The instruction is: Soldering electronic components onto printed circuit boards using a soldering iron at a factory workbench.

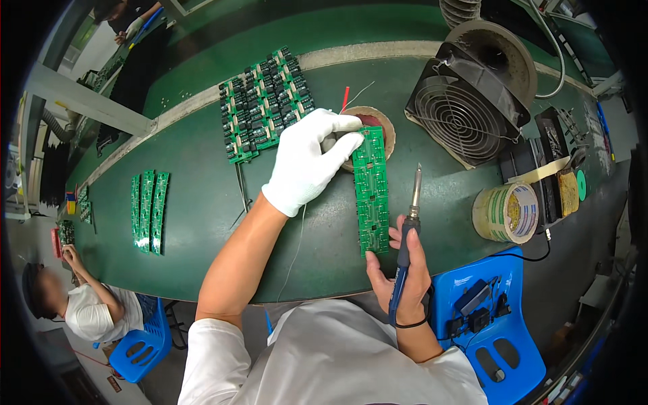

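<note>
My left hand [305, 160], in a white glove, pinches the far end of a long green circuit board panel [372, 202]. The panel stretches toward me over the green table. My bare right hand [413, 287] grips a blue-handled soldering iron [403, 260], its metal tip pointing up and away, apart from the board. The thumb of that hand is at the panel's near end. Behind the far end sits a round brown bowl [389, 128], partly hidden by the board and glove. A red stick and thin wire show at its rim. Another thin wire hangs below my left wrist.
Rows of populated boards [260, 108] lie beyond my left hand; narrow green strips [150, 212] rest farther left. A black fan [462, 108], tape roll [505, 212] and iron stand [547, 175] occupy the right. A blue stool [503, 351] holds adapters. A seated person [94, 307] works at left.
</note>
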`<action>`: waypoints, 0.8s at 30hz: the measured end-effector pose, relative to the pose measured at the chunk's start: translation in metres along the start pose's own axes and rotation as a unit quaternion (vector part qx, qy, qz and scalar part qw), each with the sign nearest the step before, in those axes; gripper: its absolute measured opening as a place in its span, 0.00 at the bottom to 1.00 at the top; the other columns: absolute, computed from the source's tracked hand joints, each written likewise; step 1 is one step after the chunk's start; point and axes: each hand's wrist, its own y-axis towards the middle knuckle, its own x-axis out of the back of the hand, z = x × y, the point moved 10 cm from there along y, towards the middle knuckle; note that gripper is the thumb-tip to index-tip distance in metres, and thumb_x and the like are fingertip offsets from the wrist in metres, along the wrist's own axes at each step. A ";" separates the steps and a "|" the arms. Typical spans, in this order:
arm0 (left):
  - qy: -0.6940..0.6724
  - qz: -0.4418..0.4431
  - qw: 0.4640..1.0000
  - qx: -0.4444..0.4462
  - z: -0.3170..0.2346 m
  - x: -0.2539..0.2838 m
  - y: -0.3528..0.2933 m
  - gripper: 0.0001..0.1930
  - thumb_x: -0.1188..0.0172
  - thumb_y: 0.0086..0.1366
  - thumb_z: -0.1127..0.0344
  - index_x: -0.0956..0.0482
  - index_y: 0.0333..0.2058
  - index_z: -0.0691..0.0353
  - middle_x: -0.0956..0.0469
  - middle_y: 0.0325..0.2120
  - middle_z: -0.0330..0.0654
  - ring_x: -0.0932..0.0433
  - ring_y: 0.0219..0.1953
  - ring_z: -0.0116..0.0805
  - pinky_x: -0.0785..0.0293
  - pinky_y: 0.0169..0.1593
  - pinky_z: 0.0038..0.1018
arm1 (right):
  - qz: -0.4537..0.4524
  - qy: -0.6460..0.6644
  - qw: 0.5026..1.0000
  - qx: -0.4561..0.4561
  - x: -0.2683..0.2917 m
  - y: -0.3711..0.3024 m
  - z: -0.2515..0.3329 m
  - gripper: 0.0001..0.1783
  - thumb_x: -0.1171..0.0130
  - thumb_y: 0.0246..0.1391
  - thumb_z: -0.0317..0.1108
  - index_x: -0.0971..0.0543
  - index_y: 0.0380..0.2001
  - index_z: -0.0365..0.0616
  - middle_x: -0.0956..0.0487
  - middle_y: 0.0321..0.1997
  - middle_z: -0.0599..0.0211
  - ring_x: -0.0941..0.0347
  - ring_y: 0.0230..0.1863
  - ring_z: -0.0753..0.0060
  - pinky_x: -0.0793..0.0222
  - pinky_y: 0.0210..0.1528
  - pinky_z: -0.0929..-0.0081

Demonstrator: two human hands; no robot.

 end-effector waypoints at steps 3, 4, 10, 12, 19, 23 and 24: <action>-0.010 0.017 0.999 0.038 0.004 0.000 -0.001 0.11 0.39 0.60 0.69 0.17 0.40 0.65 0.22 0.30 0.41 0.26 0.27 0.36 0.30 0.34 0.26 | -0.004 -0.006 1.000 -0.004 0.004 -0.002 -0.003 0.48 0.30 0.38 0.18 0.41 0.64 0.38 0.28 0.61 0.40 0.22 0.50 0.54 0.24 0.49 0.67; 0.010 0.003 1.000 0.013 -0.001 0.004 0.000 0.11 0.39 0.60 0.70 0.17 0.41 0.65 0.21 0.31 0.41 0.26 0.27 0.35 0.29 0.33 0.26 | -0.001 -0.010 1.000 -0.007 0.004 -0.001 -0.003 0.48 0.30 0.39 0.18 0.41 0.64 0.38 0.28 0.61 0.40 0.22 0.50 0.53 0.24 0.49 0.67; 0.060 -0.104 0.990 -0.079 -0.040 0.051 -0.017 0.12 0.42 0.62 0.72 0.19 0.44 0.68 0.18 0.34 0.41 0.25 0.26 0.32 0.29 0.33 0.22 | -0.003 -0.015 1.000 0.000 0.008 0.002 0.000 0.48 0.29 0.39 0.19 0.41 0.65 0.38 0.28 0.60 0.39 0.22 0.51 0.53 0.24 0.49 0.68; 0.043 -0.092 0.995 0.003 -0.041 0.054 -0.024 0.11 0.40 0.60 0.73 0.18 0.42 0.68 0.17 0.33 0.40 0.26 0.22 0.30 0.30 0.30 0.21 | -0.013 -0.006 1.000 -0.004 0.015 0.002 -0.009 0.48 0.29 0.40 0.19 0.41 0.65 0.38 0.28 0.60 0.39 0.22 0.52 0.54 0.24 0.49 0.68; 0.089 -0.172 0.981 -0.017 -0.026 0.068 -0.068 0.11 0.37 0.54 0.76 0.17 0.38 0.65 0.18 0.25 0.38 0.31 0.16 0.28 0.33 0.23 0.20 | 0.029 -0.009 1.000 0.006 0.001 0.005 0.001 0.48 0.28 0.40 0.20 0.41 0.65 0.40 0.27 0.60 0.40 0.22 0.52 0.52 0.25 0.50 0.67; 0.171 -0.179 0.966 -0.070 -0.044 0.071 -0.067 0.11 0.35 0.50 0.78 0.16 0.35 0.64 0.21 0.19 0.37 0.34 0.14 0.26 0.36 0.20 0.21 | 0.036 -0.017 0.999 0.002 -0.001 0.006 0.000 0.49 0.28 0.40 0.20 0.41 0.65 0.40 0.27 0.60 0.42 0.23 0.52 0.52 0.25 0.51 0.65; 0.179 -0.174 0.966 -0.068 -0.045 0.071 -0.067 0.11 0.35 0.49 0.78 0.16 0.34 0.64 0.22 0.18 0.36 0.34 0.14 0.26 0.36 0.20 0.21 | 0.032 -0.004 0.999 -0.004 0.000 0.007 -0.001 0.49 0.28 0.40 0.21 0.41 0.65 0.40 0.26 0.59 0.42 0.22 0.52 0.52 0.25 0.51 0.65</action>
